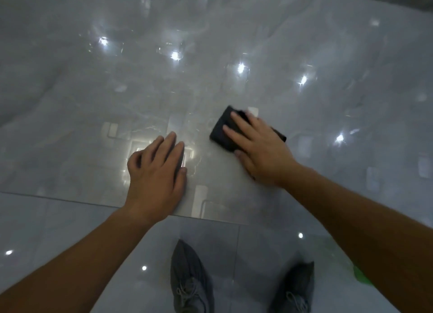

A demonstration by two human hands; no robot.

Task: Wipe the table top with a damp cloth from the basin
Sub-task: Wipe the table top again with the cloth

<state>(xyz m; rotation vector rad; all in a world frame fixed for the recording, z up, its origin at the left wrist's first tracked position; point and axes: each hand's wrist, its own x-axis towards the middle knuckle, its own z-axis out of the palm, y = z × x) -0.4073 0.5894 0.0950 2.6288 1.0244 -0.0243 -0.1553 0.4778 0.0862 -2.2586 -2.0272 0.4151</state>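
A glossy grey marble-look table top (234, 43) fills most of the view, with ceiling lights mirrored in it. A dark folded cloth (221, 131) lies flat on it, right of centre. My right hand (260, 146) presses down on the cloth with straight, spread fingers, covering its near half. My left hand (157, 172) rests flat on the bare table surface close to the front edge, fingers together and nearly straight, a short way left of the cloth. No basin is in view.
The table's front edge (70, 200) runs across the lower part of the view. Below it lies a shiny tiled floor (46, 230) with my two grey shoes (189, 277). A green thing (362, 276) shows at the lower right, partly hidden by my arm.
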